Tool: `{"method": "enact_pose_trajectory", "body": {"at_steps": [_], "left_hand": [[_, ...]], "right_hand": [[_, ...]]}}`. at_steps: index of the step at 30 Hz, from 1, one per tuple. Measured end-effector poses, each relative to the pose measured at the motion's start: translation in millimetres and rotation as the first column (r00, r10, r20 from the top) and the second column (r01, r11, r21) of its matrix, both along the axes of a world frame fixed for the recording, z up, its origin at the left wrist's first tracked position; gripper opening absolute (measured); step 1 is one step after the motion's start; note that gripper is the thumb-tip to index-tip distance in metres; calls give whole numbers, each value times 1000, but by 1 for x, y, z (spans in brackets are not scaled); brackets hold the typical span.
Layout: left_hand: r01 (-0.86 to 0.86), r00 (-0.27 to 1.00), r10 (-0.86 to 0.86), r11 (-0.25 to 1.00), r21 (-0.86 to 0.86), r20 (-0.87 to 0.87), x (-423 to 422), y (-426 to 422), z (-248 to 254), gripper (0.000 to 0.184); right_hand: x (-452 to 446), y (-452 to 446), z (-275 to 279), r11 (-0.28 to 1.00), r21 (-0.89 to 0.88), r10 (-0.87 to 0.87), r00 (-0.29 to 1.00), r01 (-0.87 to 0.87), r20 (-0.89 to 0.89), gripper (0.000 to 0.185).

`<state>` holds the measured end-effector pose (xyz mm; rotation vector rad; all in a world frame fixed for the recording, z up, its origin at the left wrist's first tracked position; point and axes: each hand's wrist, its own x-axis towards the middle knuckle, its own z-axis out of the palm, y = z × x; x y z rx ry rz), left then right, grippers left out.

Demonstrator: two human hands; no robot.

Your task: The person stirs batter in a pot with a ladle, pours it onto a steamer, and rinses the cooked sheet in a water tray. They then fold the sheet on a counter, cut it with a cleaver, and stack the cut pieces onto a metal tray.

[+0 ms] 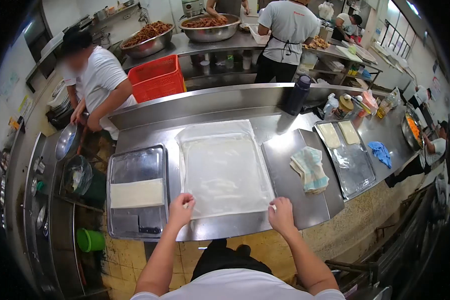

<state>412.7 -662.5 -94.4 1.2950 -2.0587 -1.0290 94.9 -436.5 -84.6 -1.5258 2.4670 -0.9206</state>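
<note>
A large square of thin, translucent white sheet (pixel 225 170) lies flat on the steel table before me, over a slightly larger pale sheet (pixel 200 131) that shows at its far and left edges. I cannot tell whether it is plastic or dough. My left hand (pixel 181 207) is closed in a pinch at its near left corner. At the near right corner, my right hand (pixel 281 212) pinches the edge with fingers together. Left of the sheet, a metal tray (pixel 137 167) holds a folded pale slab (pixel 137 193) and a broad-bladed knife (pixel 135 224).
On the right, a folded striped cloth (pixel 309 169) rests on a raised steel surface. Beyond it are a second tray (pixel 354 170) with two pale slabs and a blue rag (pixel 380 153). A dark bottle (pixel 298 95) stands at the back ledge. Co-workers stand left, behind and right.
</note>
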Motion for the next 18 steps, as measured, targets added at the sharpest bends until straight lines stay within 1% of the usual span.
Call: {"method": "enact_pose_trajectory", "body": {"at_steps": [2, 3, 6, 9, 12, 15, 18], "left_hand": [[72, 997, -72, 995, -71, -6, -37, -27, -14, 30], [106, 994, -107, 989, -106, -9, -56, -42, -20, 30], [246, 964, -242, 969, -24, 106, -99, -82, -15, 49], [391, 873, -339, 916, -86, 351, -126, -129, -28, 69], [347, 784, -278, 938, -20, 555, -140, -181, -33, 81], [302, 764, -192, 950, -78, 616, -124, -235, -58, 84], [335, 703, -237, 942, -18, 670, -120, -265, -50, 85]], "right_hand": [[-9, -42, 6, 999, -30, 20, 999, -19, 42, 19], [-16, -65, 9, 1000, 10, 28, 997, -29, 71, 25], [-27, -140, 5, 999, 42, 16, 995, -20, 98, 33], [-41, -218, -11, 986, 146, 63, 987, -85, 147, 44], [-58, -288, -39, 952, 251, 142, 980, -174, 139, 56], [-82, -347, -76, 854, 498, 145, 988, -155, 60, 69], [-88, -376, -68, 835, 546, 90, 996, -69, -12, 76]]}}
